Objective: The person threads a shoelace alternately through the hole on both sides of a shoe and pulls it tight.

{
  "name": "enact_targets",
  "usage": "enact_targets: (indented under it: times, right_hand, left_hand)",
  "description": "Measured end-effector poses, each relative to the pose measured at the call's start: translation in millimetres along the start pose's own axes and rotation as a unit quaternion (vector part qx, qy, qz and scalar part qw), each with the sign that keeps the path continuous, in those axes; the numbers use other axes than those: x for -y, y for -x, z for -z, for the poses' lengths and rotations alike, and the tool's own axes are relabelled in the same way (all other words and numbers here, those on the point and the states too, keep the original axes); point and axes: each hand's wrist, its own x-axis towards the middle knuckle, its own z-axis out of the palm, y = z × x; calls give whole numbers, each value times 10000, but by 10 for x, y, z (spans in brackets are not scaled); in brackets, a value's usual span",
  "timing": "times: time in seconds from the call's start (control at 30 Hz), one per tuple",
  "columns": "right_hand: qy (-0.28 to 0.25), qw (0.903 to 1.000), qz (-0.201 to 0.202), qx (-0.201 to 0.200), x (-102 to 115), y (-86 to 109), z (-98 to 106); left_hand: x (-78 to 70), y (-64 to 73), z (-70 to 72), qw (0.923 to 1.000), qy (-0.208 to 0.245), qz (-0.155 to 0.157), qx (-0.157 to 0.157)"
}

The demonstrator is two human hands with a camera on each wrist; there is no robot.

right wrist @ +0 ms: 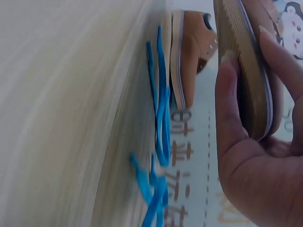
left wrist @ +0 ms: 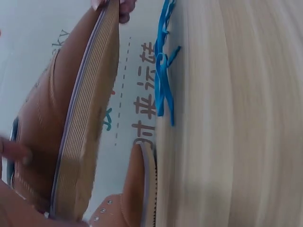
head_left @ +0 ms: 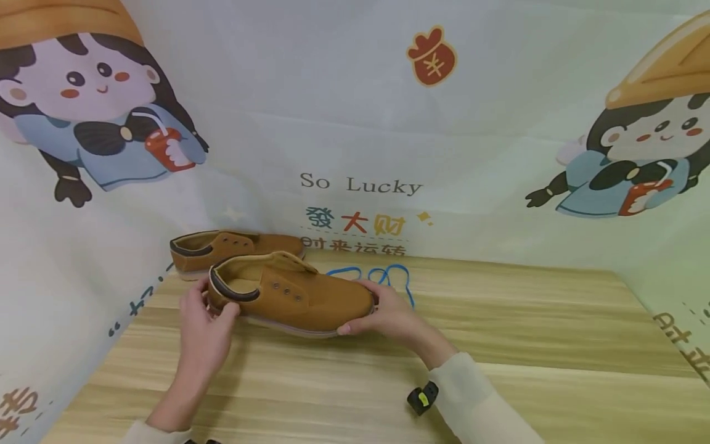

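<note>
Shoe (head_left: 322, 302), brown and unlaced, is held up off the wooden table (head_left: 527, 327) between two hands in the head view: the left hand (head_left: 206, 330) grips the heel, its thumb on the near side, and the right hand (head_left: 391, 314) clasps the toe, its thumb along the near edge of the sole. Both forearms reach in from below. This view alone looks into the shoe's opening, past its raised tongue; the second shoe (head_left: 191, 264) sits behind, toward the left. From the left wrist, the ribbed sole (left wrist: 85, 123) comes into sight along its length, with a gap between it and the table, and the blue laces (left wrist: 160, 99) lie on the wood. From the right wrist, one digit presses the sole and another the upper; the laces, partly hidden from the head, show here as two nearby bundles.
</note>
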Motion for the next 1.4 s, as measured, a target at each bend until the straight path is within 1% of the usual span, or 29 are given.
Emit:
enact_targets:
  times: [0.07, 0.13, 0.2, 0.27, 0.3, 0.37, 0.4, 0.47, 0.5, 0.57, 0.63, 0.67, 0.73, 0.8, 0.87, 0.93, 1.1, 1.23, 1.4]
  right_hand:
    - [79, 10000, 33, 13, -21, 60, 80]
    - [72, 10000, 48, 31, -34, 125, 163]
    - [32, 10000, 47, 65, -43, 192, 245]
    - [101, 9999, 73, 79, -56, 256, 322]
    - [144, 9998, 86, 90, -70, 287, 358]
    - [187, 9997, 108, 141, -96, 345, 420]
    - [218, 9995, 137, 170, -112, 373, 448]
    - [296, 9990, 202, 265, -151, 436, 493]
    - [332, 9988, 219, 299, -171, 469, 512]
    - [517, 9977, 295, 312, -209, 538, 544]
    - [778, 9960, 339, 272, -245, 617, 577]
    - [945, 9945, 377, 240, -261, 654, 590]
    - [1346, 9893, 512, 245, -292, 711, 610]
    - [1787, 9815, 637, 253, -318, 760, 628]
    - [2216, 9717, 782, 251, -345, 790, 646]
    - [2529, 9632, 879, 223, -365, 811, 661]
    - [2964, 9483, 1127, 139, -401, 831, 685]
    - [3265, 9367, 1255, 164, -434, 846, 703]
    - [3542, 9253, 1331, 266, -454, 874, 728]
  left_hand:
    - [-22, 28, -8, 9996, -38, -44, 258]
    - [-31, 52, -13, 9977, -151, -124, 652]
    - [-25, 77, -28, 9937, -357, -239, 1039]
    - [-17, 100, -46, 9884, -539, -321, 1380]
    - [-20, 115, -54, 9862, -593, -291, 1521]
    - [-32, 138, -72, 9830, -750, -235, 1658]
    - [-42, 151, -80, 9819, -827, -204, 1692]
    - [-56, 194, -96, 9791, -1118, -283, 1676]
    - [-60, 220, -107, 9776, -1256, -393, 1643]
    - [-54, 275, -138, 9725, -1552, -757, 1560]
    - [-44, 342, -168, 9644, -1885, -1144, 1462]
    - [-40, 373, -183, 9605, -2001, -1286, 1443]
    - [-34, 432, -205, 9545, -2184, -1407, 1463]
    - [-36, 484, -221, 9502, -2349, -1364, 1531]
    - [-43, 518, -245, 9470, -2446, -1285, 1638]
    - [-49, 546, -266, 9440, -2549, -1210, 1707]
    - [-52, 585, -323, 9401, -2719, -1133, 1717]
    - [-49, 623, -376, 9357, -2838, -1214, 1710]
    - [-49, 670, -442, 9310, -2961, -1309, 1688]
